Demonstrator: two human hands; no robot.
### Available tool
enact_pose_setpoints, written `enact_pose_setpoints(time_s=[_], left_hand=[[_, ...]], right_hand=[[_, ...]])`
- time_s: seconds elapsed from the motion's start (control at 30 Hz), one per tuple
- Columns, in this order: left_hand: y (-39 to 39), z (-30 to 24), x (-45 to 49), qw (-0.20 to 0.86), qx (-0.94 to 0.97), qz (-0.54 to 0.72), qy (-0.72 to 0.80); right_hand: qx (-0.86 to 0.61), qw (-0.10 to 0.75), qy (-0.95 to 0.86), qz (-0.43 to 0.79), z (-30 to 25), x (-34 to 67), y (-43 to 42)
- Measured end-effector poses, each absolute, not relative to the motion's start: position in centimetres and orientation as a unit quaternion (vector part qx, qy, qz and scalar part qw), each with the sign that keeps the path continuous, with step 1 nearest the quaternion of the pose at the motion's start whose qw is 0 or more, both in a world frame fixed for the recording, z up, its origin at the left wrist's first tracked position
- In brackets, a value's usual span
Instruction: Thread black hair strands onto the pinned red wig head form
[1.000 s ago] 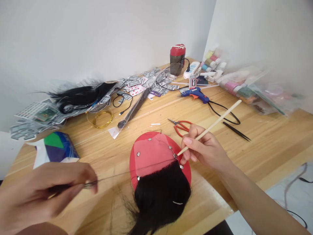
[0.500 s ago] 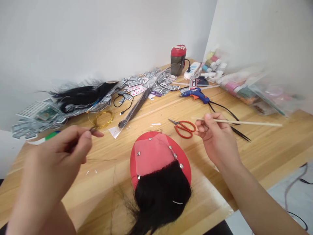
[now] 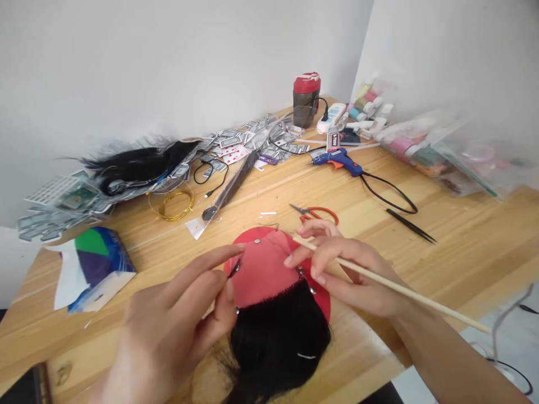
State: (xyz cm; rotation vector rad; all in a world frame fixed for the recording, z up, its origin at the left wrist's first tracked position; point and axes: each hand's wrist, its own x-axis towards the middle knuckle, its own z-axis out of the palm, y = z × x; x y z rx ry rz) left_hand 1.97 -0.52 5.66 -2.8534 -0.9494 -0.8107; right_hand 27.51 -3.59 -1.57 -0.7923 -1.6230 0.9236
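Observation:
A red rounded form (image 3: 324, 306) stands at the table's front middle, with a sheet of pink mesh (image 3: 265, 275) pinned over its top by several silver pins. Black hair (image 3: 280, 342) covers its near side from a straight edge across the mesh, and a white mark shows on it. My left hand (image 3: 189, 303) is at the mesh's left edge, closed in a pinch on a small dark strand (image 3: 234, 269). A thin pale wooden stick (image 3: 391, 284) lies across my right hand (image 3: 349, 269), gripped between the fingers. That hand's fingertips hover at or touch the mesh's right side; contact is unclear.
Orange-handled scissors (image 3: 320, 212) lie just beyond the form. Farther right are black tweezers (image 3: 410, 225) and a blue glue gun (image 3: 339, 163) with its cord. Gold wire (image 3: 176, 206), a black hair bundle (image 3: 143, 163) and a blue packet (image 3: 105, 258) lie left; a phone (image 3: 29, 384) sits nearest.
Both hands have come inward from either side to the pink mesh. The stick has swung from nearly level to slanting down rightward. The blue packet, tweezers and scissors are differently covered by the hands.

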Motion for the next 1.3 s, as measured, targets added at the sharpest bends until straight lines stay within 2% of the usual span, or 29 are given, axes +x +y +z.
enact_pose_setpoints(time_s=[0.13,0.4,0.5,0.67,0.8,0.93,1.13,1.3], left_hand=[[-0.5,5.2,2.3,0.006,-0.931,-0.231,-0.282],[-1.0,4.0,2.8,-0.033,-0.945,-0.223,-0.236],[-1.3,3.4,2.9,-0.056,-0.947,-0.218,-0.23],[-1.3,3.0,2.6,-0.092,-0.946,-0.202,-0.235],[-1.2,3.0,2.1,-0.12,-0.949,-0.185,-0.228],[-1.2,2.8,2.0,-0.118,-0.949,-0.176,-0.233],[-1.2,2.8,2.2,-0.118,-0.949,-0.185,-0.225],[-1.3,2.9,2.1,-0.122,-0.948,-0.186,-0.229]], right_hand=[[-0.338,0.485,-0.717,0.37,-1.5,27.6,-3.3],[-0.371,0.503,-0.681,0.381,-1.6,27.4,-3.1],[-0.372,0.498,-0.646,0.442,-1.6,27.6,-3.4],[-0.319,0.505,-0.52,0.611,-1.6,28.3,-3.7],[-0.255,0.536,-0.469,0.654,-1.8,28.8,-3.4],[-0.249,0.57,-0.37,0.69,-1.6,29.0,-2.9],[-0.331,0.686,-0.151,0.63,-1.7,30.0,-1.6],[-0.45,0.747,-0.055,0.486,-3.1,31.9,-0.9]])
